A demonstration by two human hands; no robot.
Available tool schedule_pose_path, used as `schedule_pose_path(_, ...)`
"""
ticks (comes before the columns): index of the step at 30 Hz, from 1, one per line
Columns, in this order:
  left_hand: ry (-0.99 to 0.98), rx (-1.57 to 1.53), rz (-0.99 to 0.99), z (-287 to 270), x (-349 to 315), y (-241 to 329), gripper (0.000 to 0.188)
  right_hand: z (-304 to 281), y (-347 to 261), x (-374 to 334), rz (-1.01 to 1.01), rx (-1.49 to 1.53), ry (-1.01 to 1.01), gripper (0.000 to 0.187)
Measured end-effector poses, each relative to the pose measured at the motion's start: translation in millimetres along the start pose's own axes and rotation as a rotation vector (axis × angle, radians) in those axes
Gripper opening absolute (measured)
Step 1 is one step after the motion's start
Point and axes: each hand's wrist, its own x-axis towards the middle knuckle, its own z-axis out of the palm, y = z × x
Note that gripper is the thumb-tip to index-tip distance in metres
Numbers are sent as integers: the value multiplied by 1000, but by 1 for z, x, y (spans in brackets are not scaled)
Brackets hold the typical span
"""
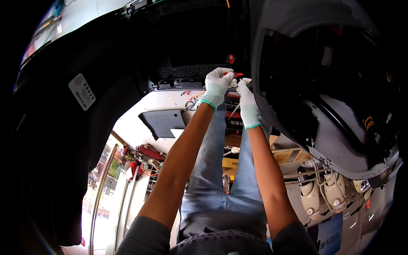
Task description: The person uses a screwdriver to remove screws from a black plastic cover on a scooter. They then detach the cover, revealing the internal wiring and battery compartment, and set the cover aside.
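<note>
Both of my hands wear white gloves with green cuffs and meet in front of a dark plastic housing (191, 70). My left hand (217, 84) is closed, with a small red plastic piece (236, 75) pinched at the fingertips and pointing right. Just to its right, my right hand (249, 102) is raised with its fingers closed, their tips close to the red piece. A thin metal rod (234, 111), like a tool shaft, slants down and left from its palm. What is between the right fingertips is too small to make out. Above them, another red part (231, 58) sits in the housing.
A large black panel with a white label (83, 92) curves round on the left. A grey-rimmed shell (260, 55) stands close on the right. Below lie a dark grey flat panel (163, 123), scissors (189, 105) and red boxes. Cream scooter-like parts (310, 197) stand at the lower right.
</note>
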Motion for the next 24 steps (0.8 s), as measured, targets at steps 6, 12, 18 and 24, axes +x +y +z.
schedule_pose_path(6,-76,14,140,-9,0,-4,10,16,-59,-19,96,-65,-6,17)
schedule_pose_path(12,-75,194,269,-10,-2,-4,14,19,-72,-18,154,-303,-18,19)
schedule_pose_path(18,-105,34,81,-12,-2,1,13,22,-66,-14,105,-344,93,19)
schedule_pose_path(24,-133,133,56,-13,10,0,13,12,-56,-16,23,-275,-26,17)
